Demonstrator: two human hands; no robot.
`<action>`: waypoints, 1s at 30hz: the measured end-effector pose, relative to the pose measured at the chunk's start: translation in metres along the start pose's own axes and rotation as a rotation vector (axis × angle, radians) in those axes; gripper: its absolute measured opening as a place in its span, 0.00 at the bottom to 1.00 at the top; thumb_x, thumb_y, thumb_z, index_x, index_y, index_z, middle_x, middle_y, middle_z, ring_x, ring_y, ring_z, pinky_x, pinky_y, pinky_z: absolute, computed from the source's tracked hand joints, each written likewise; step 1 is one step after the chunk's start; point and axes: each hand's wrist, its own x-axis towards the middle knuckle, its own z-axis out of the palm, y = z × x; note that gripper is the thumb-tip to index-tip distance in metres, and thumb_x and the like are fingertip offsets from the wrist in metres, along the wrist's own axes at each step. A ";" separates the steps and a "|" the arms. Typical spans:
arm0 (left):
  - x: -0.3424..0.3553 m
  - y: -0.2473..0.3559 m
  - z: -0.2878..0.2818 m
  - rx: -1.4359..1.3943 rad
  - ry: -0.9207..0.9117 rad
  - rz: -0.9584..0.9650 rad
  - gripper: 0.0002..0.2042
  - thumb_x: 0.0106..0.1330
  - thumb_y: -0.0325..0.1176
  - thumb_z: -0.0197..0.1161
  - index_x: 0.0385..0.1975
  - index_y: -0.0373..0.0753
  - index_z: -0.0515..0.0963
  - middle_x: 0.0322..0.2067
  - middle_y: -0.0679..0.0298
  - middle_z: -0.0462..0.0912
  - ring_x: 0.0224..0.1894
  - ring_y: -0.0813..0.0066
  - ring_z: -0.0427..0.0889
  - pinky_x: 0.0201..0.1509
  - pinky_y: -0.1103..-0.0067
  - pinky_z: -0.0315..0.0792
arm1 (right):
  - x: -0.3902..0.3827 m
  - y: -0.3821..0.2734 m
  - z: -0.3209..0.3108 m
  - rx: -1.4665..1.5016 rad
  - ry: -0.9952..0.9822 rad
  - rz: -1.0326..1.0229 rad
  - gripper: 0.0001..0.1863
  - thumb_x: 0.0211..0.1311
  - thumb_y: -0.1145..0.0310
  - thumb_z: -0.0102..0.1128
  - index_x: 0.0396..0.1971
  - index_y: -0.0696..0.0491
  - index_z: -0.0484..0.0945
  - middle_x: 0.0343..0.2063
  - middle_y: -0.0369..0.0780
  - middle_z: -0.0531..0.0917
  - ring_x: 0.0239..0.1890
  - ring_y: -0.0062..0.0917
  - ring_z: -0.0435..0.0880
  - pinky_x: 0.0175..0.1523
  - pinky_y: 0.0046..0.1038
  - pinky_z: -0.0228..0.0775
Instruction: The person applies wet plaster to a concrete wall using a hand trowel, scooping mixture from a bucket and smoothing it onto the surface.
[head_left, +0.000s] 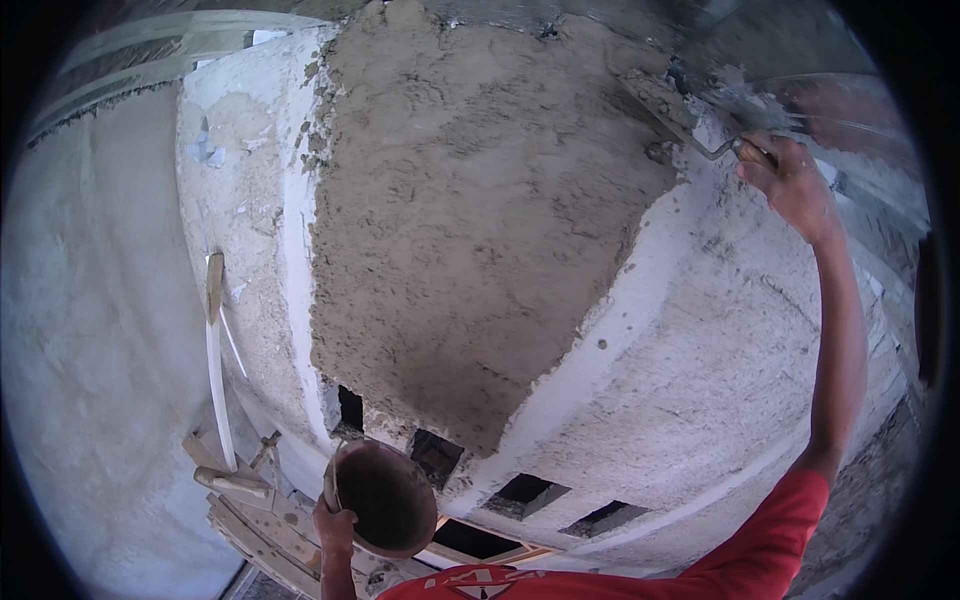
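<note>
My right hand (800, 190) is raised at the upper right, closed around the wooden handle of a trowel (655, 108). Its blade lies at the upper right edge of a broad patch of wet grey-brown mortar (480, 220) on the wall. Low down, my left hand (335, 530) grips the rim of a round, dark bowl (385, 500). The bowl is tilted, and shadow hides how much is inside it. White plaster strips border the mortar, one on the left (300, 220) and another slanting down on the right (610, 330).
Dark rectangular openings (525, 495) line the lower wall. Wooden planks (265, 545) lie at the lower left, with a wooden-handled tool (235, 483) on them and a long white strip (217, 390) propped above. A smooth grey wall (100, 330) stands at far left.
</note>
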 end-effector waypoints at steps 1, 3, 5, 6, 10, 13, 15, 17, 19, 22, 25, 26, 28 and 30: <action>-0.001 -0.003 0.001 -0.008 -0.002 0.007 0.28 0.36 0.23 0.58 0.46 0.28 0.78 0.33 0.59 0.83 0.34 0.65 0.80 0.43 0.73 0.75 | -0.001 0.006 -0.001 -0.077 0.034 -0.106 0.25 0.60 0.60 0.66 0.55 0.56 0.79 0.42 0.50 0.84 0.38 0.40 0.84 0.47 0.36 0.74; -0.005 -0.001 0.004 -0.009 -0.012 0.001 0.28 0.36 0.22 0.58 0.46 0.28 0.78 0.33 0.58 0.83 0.35 0.65 0.80 0.44 0.73 0.75 | -0.005 0.006 -0.007 -0.079 -0.005 -0.086 0.24 0.59 0.63 0.66 0.54 0.57 0.79 0.41 0.51 0.84 0.40 0.44 0.84 0.49 0.37 0.73; -0.012 0.004 0.007 0.001 -0.017 -0.019 0.28 0.36 0.21 0.58 0.46 0.28 0.78 0.34 0.56 0.83 0.37 0.63 0.81 0.46 0.73 0.75 | -0.011 0.002 -0.014 -0.073 -0.018 -0.067 0.23 0.58 0.65 0.66 0.53 0.57 0.80 0.40 0.52 0.84 0.41 0.45 0.84 0.49 0.38 0.73; -0.014 0.004 0.008 0.003 -0.018 -0.018 0.28 0.36 0.21 0.58 0.46 0.28 0.78 0.34 0.56 0.83 0.37 0.63 0.81 0.46 0.73 0.75 | -0.015 0.000 -0.017 -0.066 -0.012 -0.058 0.22 0.58 0.66 0.66 0.53 0.57 0.80 0.40 0.52 0.84 0.41 0.45 0.84 0.49 0.38 0.73; -0.026 0.001 0.015 0.012 -0.021 -0.013 0.28 0.37 0.21 0.58 0.47 0.28 0.78 0.35 0.56 0.83 0.37 0.64 0.81 0.46 0.73 0.75 | -0.029 0.007 -0.023 -0.014 0.016 -0.068 0.23 0.58 0.67 0.68 0.53 0.57 0.80 0.37 0.49 0.85 0.38 0.42 0.84 0.47 0.37 0.73; -0.038 0.006 0.020 0.018 -0.020 -0.004 0.29 0.37 0.21 0.58 0.48 0.28 0.78 0.35 0.57 0.83 0.37 0.64 0.81 0.46 0.73 0.75 | -0.041 0.010 -0.024 0.154 0.045 -0.205 0.23 0.59 0.65 0.69 0.54 0.57 0.80 0.31 0.44 0.85 0.35 0.34 0.83 0.44 0.33 0.73; -0.046 0.006 0.024 0.009 -0.018 -0.006 0.29 0.37 0.21 0.58 0.48 0.28 0.77 0.35 0.57 0.83 0.37 0.65 0.81 0.45 0.73 0.75 | -0.049 0.003 -0.031 0.359 -0.047 -0.285 0.24 0.60 0.61 0.70 0.53 0.57 0.80 0.27 0.41 0.83 0.31 0.27 0.82 0.38 0.28 0.73; -0.054 0.002 0.029 -0.014 -0.010 -0.017 0.29 0.38 0.20 0.58 0.49 0.28 0.77 0.35 0.58 0.83 0.37 0.66 0.81 0.45 0.73 0.75 | -0.052 0.001 -0.040 0.576 -0.161 -0.364 0.25 0.60 0.58 0.70 0.53 0.57 0.80 0.24 0.38 0.81 0.27 0.21 0.81 0.32 0.24 0.72; -0.065 0.001 0.033 0.016 0.010 -0.014 0.29 0.38 0.20 0.58 0.49 0.28 0.78 0.35 0.58 0.83 0.36 0.66 0.81 0.45 0.74 0.75 | -0.054 0.005 -0.045 0.800 -0.299 -0.439 0.27 0.61 0.54 0.70 0.52 0.58 0.80 0.23 0.35 0.79 0.23 0.17 0.79 0.26 0.20 0.70; -0.084 0.003 0.038 -0.003 0.042 -0.012 0.29 0.38 0.21 0.58 0.48 0.28 0.78 0.36 0.57 0.84 0.37 0.65 0.81 0.45 0.73 0.76 | -0.053 0.010 -0.030 1.098 -0.371 -0.532 0.28 0.62 0.52 0.69 0.53 0.59 0.79 0.22 0.35 0.78 0.19 0.15 0.76 0.21 0.18 0.66; -0.101 0.006 0.037 0.024 0.090 0.008 0.28 0.37 0.21 0.59 0.48 0.28 0.78 0.35 0.56 0.84 0.37 0.65 0.82 0.45 0.72 0.76 | -0.033 0.029 0.035 1.227 -0.136 -0.015 0.28 0.64 0.55 0.65 0.56 0.60 0.77 0.21 0.35 0.77 0.18 0.15 0.75 0.21 0.20 0.64; -0.108 0.003 0.040 0.039 0.075 0.011 0.28 0.37 0.22 0.59 0.48 0.29 0.78 0.34 0.57 0.84 0.36 0.66 0.82 0.45 0.72 0.76 | -0.034 0.041 0.038 1.105 -0.125 0.057 0.29 0.64 0.55 0.65 0.57 0.61 0.76 0.21 0.35 0.77 0.18 0.16 0.74 0.21 0.20 0.64; -0.105 -0.022 0.041 0.009 0.082 0.001 0.28 0.37 0.22 0.59 0.47 0.28 0.78 0.34 0.56 0.84 0.36 0.65 0.82 0.45 0.71 0.76 | -0.020 0.059 0.042 0.881 -0.066 0.149 0.30 0.65 0.55 0.63 0.59 0.61 0.74 0.21 0.35 0.77 0.17 0.16 0.73 0.21 0.22 0.63; -0.111 -0.033 0.042 -0.005 0.089 -0.006 0.28 0.37 0.23 0.59 0.47 0.28 0.78 0.33 0.55 0.84 0.37 0.64 0.82 0.45 0.70 0.76 | -0.035 0.052 0.043 0.920 -0.032 0.158 0.30 0.66 0.52 0.62 0.59 0.59 0.74 0.22 0.33 0.75 0.19 0.17 0.72 0.23 0.23 0.65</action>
